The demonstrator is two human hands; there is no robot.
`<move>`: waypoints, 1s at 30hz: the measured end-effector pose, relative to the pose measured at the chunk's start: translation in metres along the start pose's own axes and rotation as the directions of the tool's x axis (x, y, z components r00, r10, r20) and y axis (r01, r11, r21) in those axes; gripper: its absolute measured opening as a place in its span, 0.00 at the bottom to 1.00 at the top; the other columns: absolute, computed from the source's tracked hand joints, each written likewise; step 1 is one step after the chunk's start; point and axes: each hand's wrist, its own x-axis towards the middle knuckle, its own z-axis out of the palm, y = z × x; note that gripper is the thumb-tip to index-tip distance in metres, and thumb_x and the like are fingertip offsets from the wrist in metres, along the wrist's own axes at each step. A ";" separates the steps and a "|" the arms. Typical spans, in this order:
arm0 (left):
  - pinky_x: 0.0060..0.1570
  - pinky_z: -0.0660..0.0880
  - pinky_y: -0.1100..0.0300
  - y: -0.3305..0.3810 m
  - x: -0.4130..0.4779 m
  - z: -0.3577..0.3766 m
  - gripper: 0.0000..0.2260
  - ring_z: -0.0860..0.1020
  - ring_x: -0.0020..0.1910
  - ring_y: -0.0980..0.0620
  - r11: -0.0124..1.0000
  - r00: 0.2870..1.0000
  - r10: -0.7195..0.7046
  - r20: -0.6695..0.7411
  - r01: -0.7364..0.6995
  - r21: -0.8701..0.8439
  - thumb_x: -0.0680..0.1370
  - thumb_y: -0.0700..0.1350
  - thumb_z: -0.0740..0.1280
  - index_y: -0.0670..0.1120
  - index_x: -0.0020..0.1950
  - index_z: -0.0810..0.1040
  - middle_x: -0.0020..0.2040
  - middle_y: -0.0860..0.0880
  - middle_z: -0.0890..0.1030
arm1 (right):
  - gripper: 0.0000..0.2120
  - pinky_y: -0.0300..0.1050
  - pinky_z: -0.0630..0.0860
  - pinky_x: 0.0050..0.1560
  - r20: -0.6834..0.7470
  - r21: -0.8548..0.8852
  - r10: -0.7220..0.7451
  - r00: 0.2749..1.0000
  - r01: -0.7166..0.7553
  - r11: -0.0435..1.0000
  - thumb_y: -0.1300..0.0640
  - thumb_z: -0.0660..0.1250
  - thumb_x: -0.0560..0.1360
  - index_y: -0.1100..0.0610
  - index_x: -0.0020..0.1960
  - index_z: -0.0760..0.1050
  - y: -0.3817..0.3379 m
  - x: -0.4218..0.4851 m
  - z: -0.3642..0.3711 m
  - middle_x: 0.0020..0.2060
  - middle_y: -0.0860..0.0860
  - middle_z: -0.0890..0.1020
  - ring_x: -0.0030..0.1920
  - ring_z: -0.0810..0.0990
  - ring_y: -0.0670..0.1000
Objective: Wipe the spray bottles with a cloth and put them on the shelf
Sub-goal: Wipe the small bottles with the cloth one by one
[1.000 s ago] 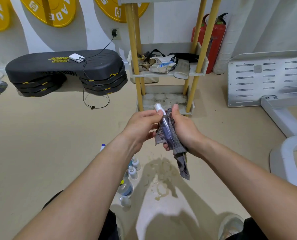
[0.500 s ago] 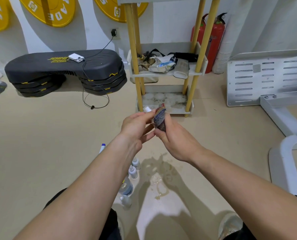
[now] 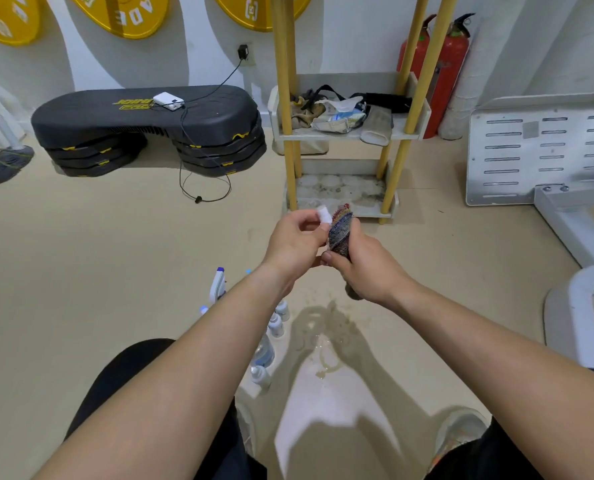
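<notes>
Cloth (image 3: 340, 232) now wrapped fully round spray bottle (image 3: 324, 214), body hidden; cloth gripped by right hand (image 3: 366, 270) for wiping, bottle pinched at top by left hand (image 3: 295, 244) as anchor.

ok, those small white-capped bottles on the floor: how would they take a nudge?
The small bottles stand upright, narrow and close together, so a nudge probably tips one into its neighbours. Round bodies, likely to roll once down. The wet patch beside them suggests possibly slippery surfaces.
</notes>
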 end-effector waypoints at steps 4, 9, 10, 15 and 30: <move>0.48 0.84 0.48 -0.015 -0.001 -0.009 0.03 0.81 0.52 0.46 0.986 0.992 0.086 -0.087 -0.073 0.149 0.79 0.45 0.70 0.48 0.52 0.80 0.48 0.51 0.78 | 0.20 0.52 0.76 0.43 -0.075 0.013 0.031 0.997 -0.030 0.999 0.51 0.67 0.80 0.54 0.67 0.64 -0.001 -0.008 0.019 0.45 0.53 0.82 0.45 0.80 0.57; 0.54 0.81 0.48 -0.048 -0.021 -0.029 0.04 0.82 0.49 0.51 0.945 0.972 0.117 -0.202 -0.046 0.323 0.78 0.47 0.71 0.49 0.51 0.78 0.45 0.57 0.80 | 0.19 0.55 0.79 0.45 -0.099 0.035 0.054 0.994 -0.051 0.998 0.48 0.69 0.78 0.52 0.64 0.67 0.000 -0.021 0.064 0.45 0.53 0.84 0.45 0.82 0.58; 0.53 0.81 0.51 -0.057 -0.028 -0.031 0.05 0.81 0.46 0.54 0.937 0.967 0.115 -0.226 -0.031 0.347 0.78 0.47 0.71 0.48 0.51 0.78 0.44 0.57 0.80 | 0.19 0.55 0.79 0.45 -0.069 0.041 0.064 0.996 -0.061 0.997 0.47 0.69 0.78 0.51 0.64 0.68 0.004 -0.025 0.073 0.44 0.53 0.84 0.44 0.82 0.58; 0.41 0.74 0.62 -0.117 -0.064 -0.039 0.05 0.80 0.38 0.57 0.941 0.928 0.015 -0.371 0.113 0.320 0.74 0.45 0.72 0.46 0.44 0.77 0.36 0.55 0.81 | 0.13 0.53 0.79 0.49 0.182 0.002 0.091 0.979 -0.093 0.996 0.46 0.69 0.76 0.49 0.58 0.75 0.033 -0.046 0.111 0.45 0.52 0.85 0.47 0.82 0.58; 0.41 0.76 0.50 -0.279 -0.099 -0.030 0.05 0.79 0.40 0.43 0.869 0.772 -0.270 -0.575 0.453 0.200 0.73 0.44 0.68 0.47 0.40 0.72 0.37 0.49 0.80 | 0.16 0.48 0.67 0.42 0.461 -0.146 0.482 0.745 -0.472 0.869 0.51 0.61 0.83 0.61 0.41 0.74 0.127 -0.080 0.194 0.39 0.57 0.78 0.43 0.74 0.57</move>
